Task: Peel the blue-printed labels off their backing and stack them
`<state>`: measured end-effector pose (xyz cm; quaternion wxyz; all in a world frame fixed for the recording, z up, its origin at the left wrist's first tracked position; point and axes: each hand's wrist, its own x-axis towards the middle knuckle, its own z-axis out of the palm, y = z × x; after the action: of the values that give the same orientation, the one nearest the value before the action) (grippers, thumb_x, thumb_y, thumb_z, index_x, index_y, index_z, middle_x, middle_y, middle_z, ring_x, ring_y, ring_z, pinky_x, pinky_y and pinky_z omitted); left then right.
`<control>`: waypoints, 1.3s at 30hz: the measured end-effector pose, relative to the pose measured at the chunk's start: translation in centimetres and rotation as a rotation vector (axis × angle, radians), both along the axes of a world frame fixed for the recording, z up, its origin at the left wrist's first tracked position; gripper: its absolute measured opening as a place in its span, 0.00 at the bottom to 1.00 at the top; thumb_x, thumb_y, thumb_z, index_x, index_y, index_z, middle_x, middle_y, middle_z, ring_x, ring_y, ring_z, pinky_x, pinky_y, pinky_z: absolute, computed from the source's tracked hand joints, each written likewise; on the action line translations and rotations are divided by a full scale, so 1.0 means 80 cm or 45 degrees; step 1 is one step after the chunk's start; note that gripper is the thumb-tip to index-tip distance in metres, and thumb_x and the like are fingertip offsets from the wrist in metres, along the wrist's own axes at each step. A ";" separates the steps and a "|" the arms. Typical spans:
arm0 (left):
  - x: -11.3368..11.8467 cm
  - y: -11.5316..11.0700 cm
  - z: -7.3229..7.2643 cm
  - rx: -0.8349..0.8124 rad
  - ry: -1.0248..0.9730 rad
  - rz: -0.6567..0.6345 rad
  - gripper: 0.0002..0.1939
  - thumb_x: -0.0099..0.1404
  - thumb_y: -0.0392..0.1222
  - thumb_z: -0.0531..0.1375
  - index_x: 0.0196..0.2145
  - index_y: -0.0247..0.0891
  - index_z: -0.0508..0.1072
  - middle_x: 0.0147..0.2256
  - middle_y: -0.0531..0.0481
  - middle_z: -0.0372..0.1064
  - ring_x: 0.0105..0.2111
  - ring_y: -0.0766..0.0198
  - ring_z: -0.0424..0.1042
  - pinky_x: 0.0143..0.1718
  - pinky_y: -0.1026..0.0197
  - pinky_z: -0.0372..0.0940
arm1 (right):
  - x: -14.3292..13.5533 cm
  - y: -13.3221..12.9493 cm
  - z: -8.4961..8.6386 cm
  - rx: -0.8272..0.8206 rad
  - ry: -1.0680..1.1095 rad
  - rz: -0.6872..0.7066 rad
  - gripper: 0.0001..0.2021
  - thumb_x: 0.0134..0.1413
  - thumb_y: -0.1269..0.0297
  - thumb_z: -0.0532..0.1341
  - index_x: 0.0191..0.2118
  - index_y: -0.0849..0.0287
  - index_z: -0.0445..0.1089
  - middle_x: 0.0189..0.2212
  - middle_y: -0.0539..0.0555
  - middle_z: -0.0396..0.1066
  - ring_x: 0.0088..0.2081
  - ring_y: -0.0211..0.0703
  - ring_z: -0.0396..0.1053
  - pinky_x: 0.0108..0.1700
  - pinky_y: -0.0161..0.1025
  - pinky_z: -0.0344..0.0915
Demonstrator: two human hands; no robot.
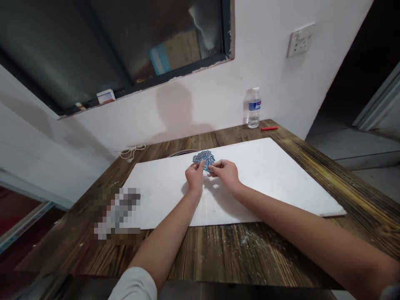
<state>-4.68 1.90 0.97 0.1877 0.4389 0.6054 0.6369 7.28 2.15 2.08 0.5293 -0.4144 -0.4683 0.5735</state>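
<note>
A fan of blue patterned cards (203, 158) is spread above the far middle part of a white board (275, 179). My left hand (195, 175) grips the cards at their lower left, with the thumb laid over them. At the lower right edge of the fan, the thumb and fingers of my right hand (226, 173) pinch a card. Both hands are close together, and their shadows fall on the board. The lower ends of the cards are partly hidden by my fingers.
The board lies on a dark wooden table (250, 258). Behind it stand a water bottle (254, 108) and a red stick-like object (269, 128). A white cord (133, 152) lies at the back left, and a blurred patch (120, 214) covers something at the left.
</note>
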 end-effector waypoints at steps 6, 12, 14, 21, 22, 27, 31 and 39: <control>-0.001 0.001 -0.003 0.005 -0.025 0.008 0.18 0.53 0.53 0.65 0.21 0.35 0.72 0.21 0.52 0.68 0.24 0.67 0.63 0.29 0.65 0.58 | -0.001 -0.004 0.001 -0.012 0.020 -0.016 0.07 0.43 0.66 0.68 0.24 0.60 0.68 0.19 0.50 0.73 0.25 0.44 0.76 0.28 0.35 0.72; -0.001 0.002 -0.004 0.010 -0.064 -0.023 0.18 0.53 0.54 0.65 0.22 0.34 0.74 0.22 0.51 0.70 0.25 0.65 0.65 0.30 0.65 0.60 | -0.003 -0.008 0.002 -0.022 0.038 -0.050 0.08 0.42 0.65 0.68 0.25 0.60 0.68 0.20 0.50 0.73 0.26 0.45 0.77 0.30 0.36 0.73; -0.001 0.002 -0.005 0.013 -0.079 -0.030 0.18 0.52 0.54 0.65 0.23 0.34 0.75 0.22 0.51 0.70 0.26 0.65 0.65 0.31 0.65 0.60 | -0.003 -0.009 0.001 -0.017 0.050 -0.061 0.08 0.43 0.65 0.68 0.25 0.60 0.68 0.21 0.50 0.73 0.26 0.45 0.77 0.30 0.36 0.73; -0.001 0.005 -0.008 0.033 -0.077 -0.021 0.17 0.53 0.53 0.65 0.23 0.34 0.75 0.22 0.51 0.70 0.26 0.65 0.65 0.32 0.65 0.60 | -0.006 -0.009 -0.004 -0.038 0.119 -0.056 0.08 0.42 0.64 0.68 0.25 0.59 0.68 0.22 0.49 0.72 0.26 0.43 0.76 0.30 0.36 0.73; -0.001 0.005 -0.008 0.034 -0.077 -0.019 0.17 0.53 0.53 0.65 0.23 0.34 0.75 0.23 0.51 0.71 0.26 0.65 0.66 0.32 0.65 0.60 | -0.007 -0.009 -0.005 -0.043 0.132 -0.052 0.09 0.42 0.63 0.68 0.25 0.59 0.68 0.22 0.49 0.72 0.26 0.43 0.76 0.31 0.36 0.73; -0.002 0.003 -0.006 0.013 -0.075 0.011 0.16 0.53 0.52 0.65 0.22 0.34 0.74 0.22 0.51 0.70 0.25 0.66 0.65 0.30 0.65 0.60 | -0.004 -0.008 -0.005 -0.012 0.007 -0.006 0.14 0.43 0.54 0.68 0.26 0.59 0.67 0.24 0.51 0.72 0.24 0.42 0.74 0.28 0.36 0.69; -0.005 0.004 -0.006 0.040 -0.155 0.001 0.17 0.53 0.53 0.65 0.23 0.34 0.75 0.23 0.51 0.71 0.25 0.66 0.66 0.30 0.65 0.60 | 0.012 0.004 0.006 0.315 -0.445 -0.187 0.20 0.51 0.46 0.61 0.21 0.58 0.65 0.20 0.50 0.70 0.22 0.38 0.67 0.26 0.34 0.60; -0.009 0.008 -0.012 0.051 -0.149 0.054 0.20 0.51 0.56 0.65 0.21 0.35 0.71 0.20 0.54 0.66 0.24 0.68 0.61 0.29 0.66 0.57 | 0.041 0.023 0.042 0.898 -1.308 0.899 0.09 0.42 0.63 0.70 0.34 0.56 0.77 0.25 0.48 0.71 0.27 0.38 0.66 0.29 0.33 0.55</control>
<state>-5.44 2.54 0.04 0.2004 0.3918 0.5896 0.6772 10.54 4.02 5.45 0.1272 -0.2599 -0.9219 0.2576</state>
